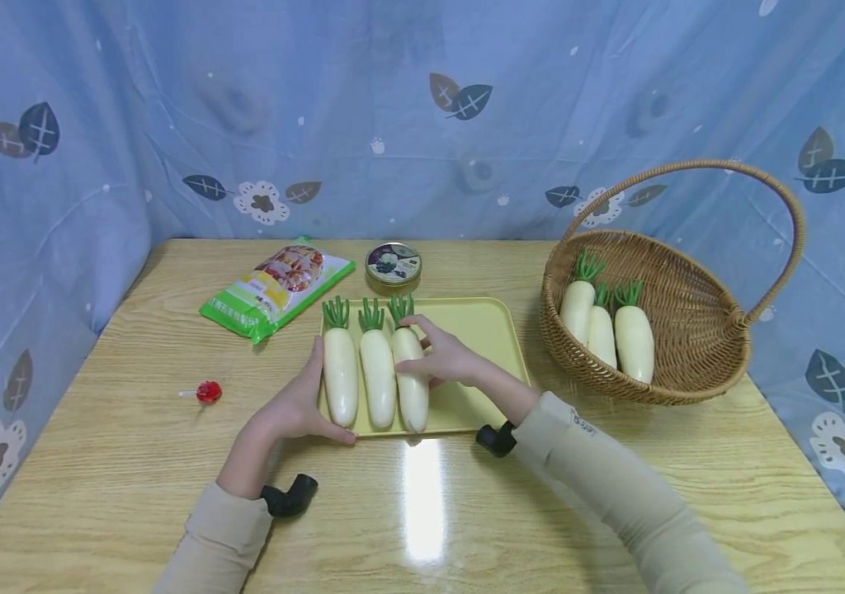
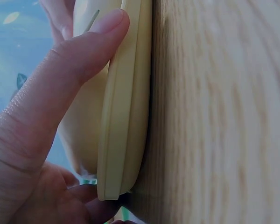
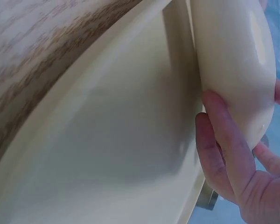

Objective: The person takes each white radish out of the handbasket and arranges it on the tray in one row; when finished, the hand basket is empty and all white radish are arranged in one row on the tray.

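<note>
Three white radishes with green tops lie side by side on a yellow tray (image 1: 478, 330). My right hand (image 1: 448, 355) grips the rightmost radish (image 1: 413, 388) near its upper half; the right wrist view shows fingers along one flank of that radish (image 3: 233, 56). At the tray's front left corner, my left hand (image 1: 299, 404) holds the rim, its thumb (image 2: 109, 23) over the front edge of the tray (image 2: 116, 121). The left radish (image 1: 340, 379) lies right beside this hand, and the middle radish (image 1: 378, 379) is between the other two.
A wicker basket (image 1: 682, 289) with a tall handle stands at the right, holding three more radishes (image 1: 634, 342). Behind the tray are a round tin (image 1: 393, 264) and a green-edged food packet (image 1: 277, 289). A red lollipop (image 1: 209, 392) lies at the left.
</note>
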Demonstrator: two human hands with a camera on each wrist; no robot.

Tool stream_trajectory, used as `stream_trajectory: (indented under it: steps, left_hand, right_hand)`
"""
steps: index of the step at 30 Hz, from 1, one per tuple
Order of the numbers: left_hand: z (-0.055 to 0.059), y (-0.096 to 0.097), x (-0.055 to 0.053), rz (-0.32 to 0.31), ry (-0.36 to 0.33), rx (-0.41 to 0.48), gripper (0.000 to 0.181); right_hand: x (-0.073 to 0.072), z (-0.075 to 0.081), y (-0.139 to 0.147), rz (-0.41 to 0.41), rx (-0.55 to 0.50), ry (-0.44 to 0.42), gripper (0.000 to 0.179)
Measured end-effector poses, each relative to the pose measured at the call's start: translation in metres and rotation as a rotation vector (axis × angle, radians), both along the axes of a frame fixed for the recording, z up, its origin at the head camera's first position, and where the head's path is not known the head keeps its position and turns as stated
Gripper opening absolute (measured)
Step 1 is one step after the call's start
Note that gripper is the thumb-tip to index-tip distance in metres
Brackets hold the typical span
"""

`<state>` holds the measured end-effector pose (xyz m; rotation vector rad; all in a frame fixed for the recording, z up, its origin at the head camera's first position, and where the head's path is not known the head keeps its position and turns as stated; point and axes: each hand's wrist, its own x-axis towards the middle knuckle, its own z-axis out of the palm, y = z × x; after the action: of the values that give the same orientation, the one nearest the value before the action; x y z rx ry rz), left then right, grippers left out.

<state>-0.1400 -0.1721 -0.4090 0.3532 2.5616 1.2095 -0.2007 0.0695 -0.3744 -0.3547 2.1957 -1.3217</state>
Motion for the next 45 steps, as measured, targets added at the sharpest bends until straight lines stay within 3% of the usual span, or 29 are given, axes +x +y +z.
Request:
stream_trajectory:
  steps: [14,45]
  left_hand:
    - [-0.001,-0.001,0.001,0.012,-0.010,-0.001,0.153]
    - [0.002,-0.002,0.002,0.009,-0.006,-0.009,0.152]
  right_hand:
    - [-0.004,-0.007,-0.013,0.000,0.038,0.006,0.073]
    - [-0.004,0.001,-0.017,0.127,0.212,0.245,0.070]
